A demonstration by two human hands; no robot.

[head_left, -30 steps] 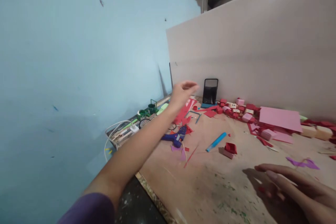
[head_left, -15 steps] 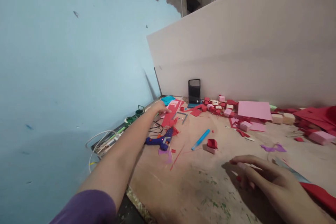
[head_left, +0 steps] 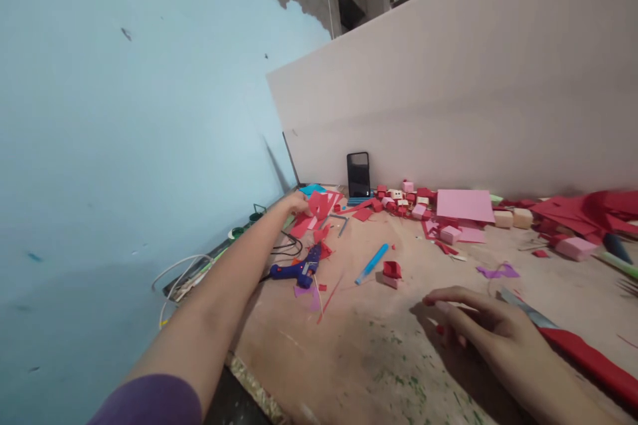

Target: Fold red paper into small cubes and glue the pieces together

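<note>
My left hand (head_left: 298, 202) reaches to the far left of the table, fingers closed on a piece of red paper (head_left: 319, 204) among other red and pink strips. Near the table's front right, my right hand (head_left: 478, 325) is loosely curved with its fingers apart. A small red bit shows under its fingertips; whether it touches them I cannot tell. Beside that hand lie scissors (head_left: 558, 335) with red handles. A purple-blue glue gun (head_left: 299, 270) rests below my left forearm. Between the hands are a blue pen-like stick (head_left: 371, 264) and a small red and pink box (head_left: 391, 273).
A phone (head_left: 358, 174) leans upright against the white partition (head_left: 423, 99). Several small red and pink paper boxes (head_left: 399, 202) and a pink sheet (head_left: 466, 206) lie along the back. Cables (head_left: 172, 272) and green cups (head_left: 236, 232) stand by the blue wall.
My left hand now has a piece of red paper raised from the pile. The view has shifted slightly to the right. My right hand keeps its loose curve over the table.
</note>
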